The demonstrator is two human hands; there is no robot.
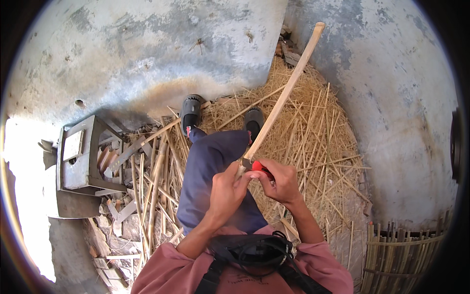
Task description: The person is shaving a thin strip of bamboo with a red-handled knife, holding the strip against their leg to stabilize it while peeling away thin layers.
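My left hand [226, 192] is closed around the near end of a long, pale bamboo strip [286, 93], which slants up and away to the far right. My right hand [280, 180] grips a knife by its red and black handle [262, 169]. Its short dark blade [247, 163] lies against the strip, close to the left thumb. Both thumbs meet beside the blade, and the fingers partly hide the strip's near end.
Thin shavings and split strips [313, 142] cover the floor around my dark shoes [191, 110]. On the left stands a battered wooden box frame [90, 154] beside longer bamboo pieces [155, 181]. A slatted bamboo basket [401, 257] sits at the near right. Worn walls [137, 49] enclose the spot.
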